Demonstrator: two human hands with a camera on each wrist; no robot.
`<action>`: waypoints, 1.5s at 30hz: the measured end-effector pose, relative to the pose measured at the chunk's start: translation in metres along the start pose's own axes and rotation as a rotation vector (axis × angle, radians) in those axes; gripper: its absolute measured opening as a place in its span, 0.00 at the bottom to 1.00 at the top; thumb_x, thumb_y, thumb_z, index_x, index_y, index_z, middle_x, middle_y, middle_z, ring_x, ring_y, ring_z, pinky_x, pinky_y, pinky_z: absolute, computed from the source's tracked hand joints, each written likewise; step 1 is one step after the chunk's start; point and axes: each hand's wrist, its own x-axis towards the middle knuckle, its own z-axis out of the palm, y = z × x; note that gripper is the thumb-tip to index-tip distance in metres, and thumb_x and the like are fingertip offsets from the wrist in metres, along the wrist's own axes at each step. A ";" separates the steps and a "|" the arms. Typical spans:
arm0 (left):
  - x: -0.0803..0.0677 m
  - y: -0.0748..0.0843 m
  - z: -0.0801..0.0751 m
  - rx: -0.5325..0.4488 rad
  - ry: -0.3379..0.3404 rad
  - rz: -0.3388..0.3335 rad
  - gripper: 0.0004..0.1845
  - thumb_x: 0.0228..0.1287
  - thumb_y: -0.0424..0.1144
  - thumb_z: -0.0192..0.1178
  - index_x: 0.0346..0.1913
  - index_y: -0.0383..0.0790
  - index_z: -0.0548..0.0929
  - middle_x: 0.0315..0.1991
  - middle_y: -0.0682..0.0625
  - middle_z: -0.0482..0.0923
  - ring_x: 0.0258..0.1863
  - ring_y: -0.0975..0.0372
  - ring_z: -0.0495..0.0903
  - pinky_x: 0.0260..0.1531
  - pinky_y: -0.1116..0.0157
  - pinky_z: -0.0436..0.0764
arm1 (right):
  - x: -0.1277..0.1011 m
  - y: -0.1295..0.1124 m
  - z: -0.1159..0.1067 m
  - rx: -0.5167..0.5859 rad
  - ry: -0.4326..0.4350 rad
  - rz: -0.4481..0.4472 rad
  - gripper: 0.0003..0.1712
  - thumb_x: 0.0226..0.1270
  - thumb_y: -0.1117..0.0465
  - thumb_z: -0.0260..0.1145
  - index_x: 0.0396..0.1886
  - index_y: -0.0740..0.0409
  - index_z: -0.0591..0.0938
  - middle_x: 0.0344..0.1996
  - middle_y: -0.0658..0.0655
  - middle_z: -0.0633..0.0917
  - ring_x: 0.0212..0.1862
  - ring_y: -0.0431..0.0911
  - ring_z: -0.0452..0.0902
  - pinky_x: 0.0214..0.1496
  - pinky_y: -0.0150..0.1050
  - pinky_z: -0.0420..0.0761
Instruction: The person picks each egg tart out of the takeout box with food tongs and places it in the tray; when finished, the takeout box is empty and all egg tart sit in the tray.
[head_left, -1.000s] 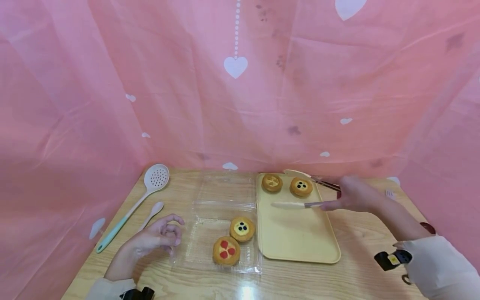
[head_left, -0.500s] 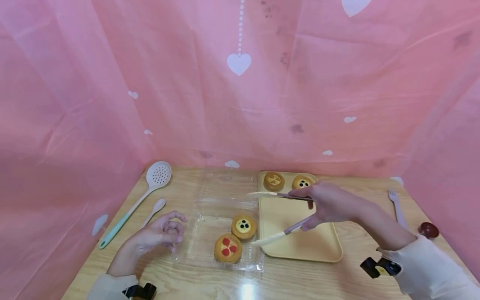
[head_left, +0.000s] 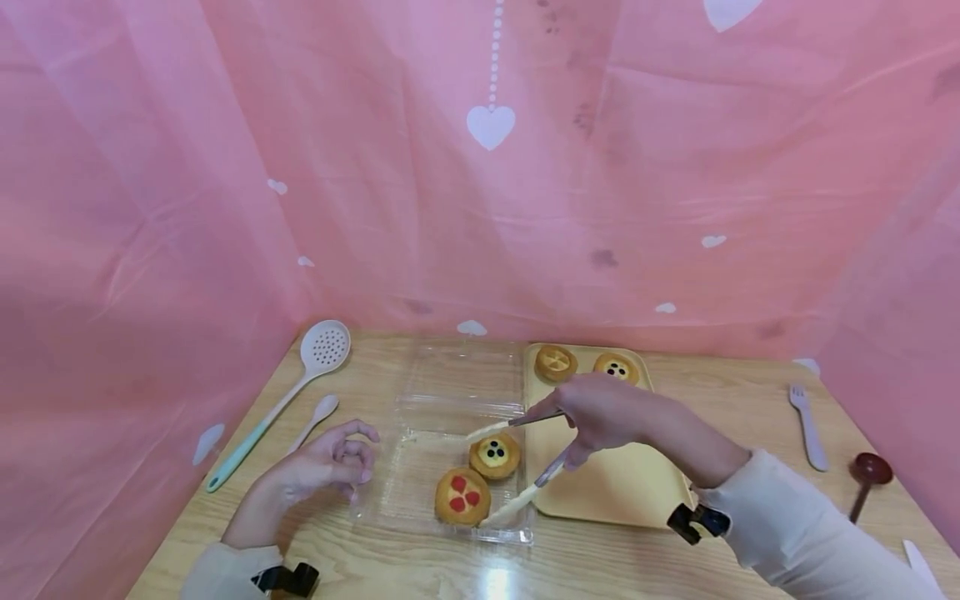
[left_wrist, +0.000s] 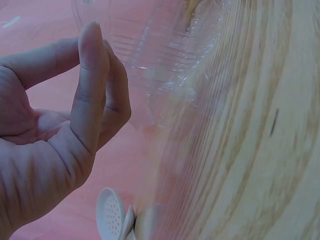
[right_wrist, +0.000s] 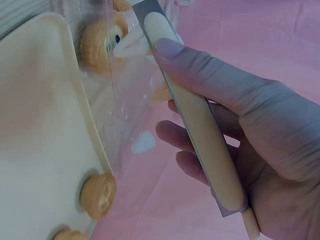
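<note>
Over clear box point(head_left: 411, 492) — right hand point(head_left: 603, 414) with tongs point(head_left: 513, 506), contact with tarts point(head_left: 462, 497) unclear.

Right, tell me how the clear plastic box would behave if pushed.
The clear plastic box looks thin and see-through, so it would probably flex. It seems light, though the red-spotted tart and dark-spotted tart inside may steady it a little. Its lid is open on the far side, so might flop or drag.

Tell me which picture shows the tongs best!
The head view: it shows both tips of the tongs, though the right hand hides their back. The right wrist view shows a handle closely but crops its tip; the left wrist view has none.
</note>
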 end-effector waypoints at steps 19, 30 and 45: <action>0.001 -0.002 0.001 -0.021 -0.005 0.005 0.21 0.64 0.18 0.54 0.58 0.28 0.62 0.34 0.50 0.76 0.25 0.66 0.77 0.27 0.65 0.85 | 0.018 0.003 0.025 0.160 -0.013 -0.108 0.31 0.47 0.54 0.82 0.56 0.40 0.86 0.12 0.36 0.74 0.16 0.29 0.66 0.18 0.28 0.69; 0.003 -0.002 -0.001 -0.029 -0.017 0.013 0.21 0.64 0.18 0.56 0.57 0.29 0.63 0.34 0.50 0.77 0.26 0.65 0.78 0.28 0.65 0.85 | 0.011 0.004 0.008 0.172 0.037 -0.035 0.32 0.49 0.49 0.81 0.57 0.42 0.85 0.15 0.38 0.78 0.19 0.32 0.71 0.19 0.31 0.73; -0.003 -0.002 -0.002 -0.010 -0.018 0.000 0.21 0.66 0.21 0.56 0.58 0.30 0.64 0.35 0.50 0.76 0.32 0.62 0.79 0.29 0.66 0.85 | -0.034 0.028 -0.018 0.277 0.146 -0.004 0.32 0.54 0.51 0.79 0.58 0.56 0.83 0.28 0.40 0.83 0.22 0.35 0.74 0.21 0.32 0.76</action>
